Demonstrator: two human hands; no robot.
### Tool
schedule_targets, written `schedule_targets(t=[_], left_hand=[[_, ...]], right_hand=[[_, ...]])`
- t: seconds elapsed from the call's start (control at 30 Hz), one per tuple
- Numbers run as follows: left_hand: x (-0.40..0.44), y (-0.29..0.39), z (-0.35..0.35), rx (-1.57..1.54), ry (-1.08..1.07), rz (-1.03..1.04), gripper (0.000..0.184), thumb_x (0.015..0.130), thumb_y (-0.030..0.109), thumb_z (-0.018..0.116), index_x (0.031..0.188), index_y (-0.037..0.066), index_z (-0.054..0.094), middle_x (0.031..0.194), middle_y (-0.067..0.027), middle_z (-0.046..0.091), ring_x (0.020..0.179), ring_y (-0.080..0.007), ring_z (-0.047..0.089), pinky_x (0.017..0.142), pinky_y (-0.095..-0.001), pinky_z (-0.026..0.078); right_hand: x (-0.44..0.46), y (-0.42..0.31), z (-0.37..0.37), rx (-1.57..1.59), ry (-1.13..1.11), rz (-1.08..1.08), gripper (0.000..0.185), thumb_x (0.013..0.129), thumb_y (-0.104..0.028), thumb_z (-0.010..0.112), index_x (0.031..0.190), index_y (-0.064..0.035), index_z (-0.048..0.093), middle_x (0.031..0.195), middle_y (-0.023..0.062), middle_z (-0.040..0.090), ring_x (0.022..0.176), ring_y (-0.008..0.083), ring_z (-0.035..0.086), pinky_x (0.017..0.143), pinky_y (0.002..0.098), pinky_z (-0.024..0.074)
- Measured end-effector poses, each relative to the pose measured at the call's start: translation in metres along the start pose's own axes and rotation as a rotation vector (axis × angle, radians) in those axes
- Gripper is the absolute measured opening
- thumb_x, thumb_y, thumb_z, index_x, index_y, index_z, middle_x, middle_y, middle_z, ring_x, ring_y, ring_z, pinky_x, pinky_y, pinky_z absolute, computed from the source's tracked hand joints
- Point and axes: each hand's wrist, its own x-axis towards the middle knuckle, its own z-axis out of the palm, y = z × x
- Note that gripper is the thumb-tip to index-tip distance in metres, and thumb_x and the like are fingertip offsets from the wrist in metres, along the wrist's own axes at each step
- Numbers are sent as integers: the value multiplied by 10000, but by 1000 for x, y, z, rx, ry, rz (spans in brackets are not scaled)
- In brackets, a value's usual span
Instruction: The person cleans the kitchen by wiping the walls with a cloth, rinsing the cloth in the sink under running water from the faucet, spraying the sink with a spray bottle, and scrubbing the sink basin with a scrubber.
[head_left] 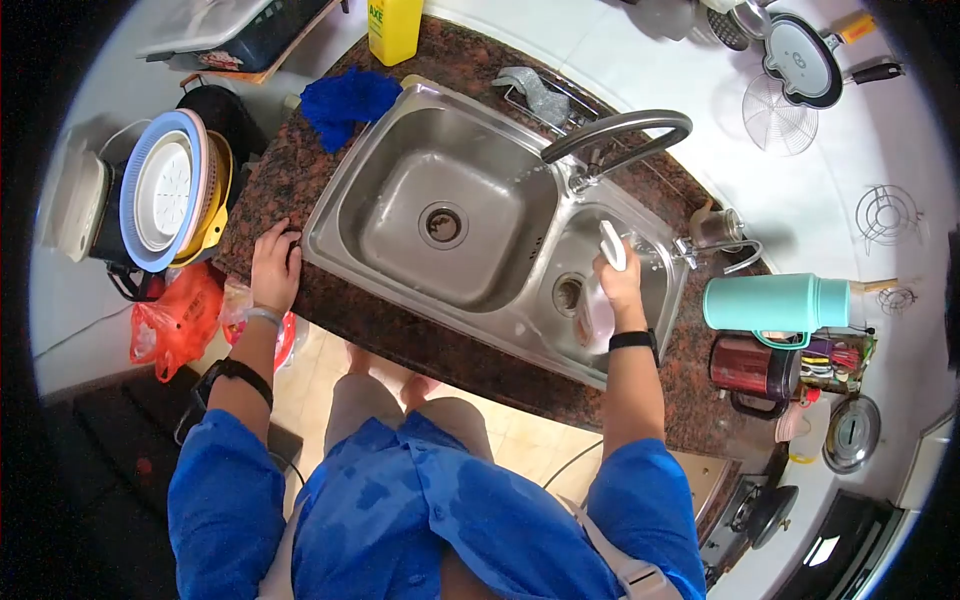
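My left hand (274, 268) rests on the brown speckled countertop (262, 205), left of the sink, with its fingers laid out and nothing in them. Over the smaller right basin (640, 262), my right hand (622, 283) is closed around what looks like a spray bottle (597, 318), with a white top and a translucent pinkish body. My fingers hide part of it. Beneath it the small basin's drain (569, 293) shows partly. The larger left basin (400, 180) has a round drain (442, 226) and a few wet spots.
A curved faucet (640, 122) arches behind the basins. A blue cloth (345, 100) and yellow bottle (394, 30) are at the back left. On the right stand a mint-green jug (775, 302) and a dark red pitcher (742, 365). Stacked colanders (165, 190) hang left.
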Motion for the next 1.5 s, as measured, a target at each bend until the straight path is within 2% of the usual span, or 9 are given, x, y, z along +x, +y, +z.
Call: schedule_targets(t=[0.27,0.5,0.73,0.87,1.0,1.1,1.3,1.4,1.5], left_hand=[[0,-2,3,15,-8,8,220,837,62,590,1057,54,600,1274,-150,536,1152,-357,495,1009,-423,394],[0,-1,1,6,0,3,221,836,62,594,1057,51,599,1277,-150,533,1150,-360,494,1012,-425,390],[-1,-1,1,21,-6,-7,219,842,78,592,1059,52,602,1273,-152,535,1151,-360,495,999,-428,397],[1,6,7,33,70,42,321,820,163,627,1125,66,593,1273,-198,527,1151,-393,495,985,-484,386],[10,132,3,-558,-253,119,999,613,236,856,1431,74,305,1493,-199,279,1367,-365,286,1119,-498,221],[37,167,-10,-796,-291,354,1040,644,272,858,1457,69,242,1488,-187,269,1378,-337,266,1137,-467,202],[103,68,-19,-1227,-105,-269,840,672,151,828,1368,47,370,1296,-157,480,1214,-290,461,1058,-437,347],[143,34,-21,-673,-44,44,712,679,24,799,1281,51,420,1219,-127,520,1145,-225,519,997,-387,421],[168,21,-7,-1319,-72,88,725,655,-27,806,1234,70,381,1227,-134,514,1118,-226,550,972,-377,452]], right_hand=[[10,28,-9,25,35,37,342,659,-41,631,999,-6,649,813,45,649,741,147,598,673,298,478],[-30,-30,-22,-260,-449,-58,282,616,-103,715,880,-32,647,869,194,655,882,369,634,794,403,501],[-52,-48,-26,-690,-570,-284,215,671,-179,649,857,-70,661,916,180,665,928,360,624,803,445,501],[-59,-131,-36,-279,-393,-407,216,655,-65,649,864,-21,617,831,183,618,810,387,600,721,436,497],[-88,-242,6,-206,-232,-850,426,672,-97,724,1065,-24,576,913,150,587,823,358,602,730,409,494],[-92,-307,68,66,-285,-668,474,704,-180,774,1095,-11,566,949,149,584,880,317,602,769,384,481],[-13,-318,187,782,-508,-560,287,910,-260,607,1043,-7,588,1063,127,605,959,230,585,885,350,444],[3,-334,242,944,-591,-513,285,987,-255,490,921,-11,621,1085,112,629,1017,224,592,893,336,450],[33,-336,253,970,-357,-573,291,994,-275,472,980,-20,612,1097,132,619,1012,224,584,885,334,453]])
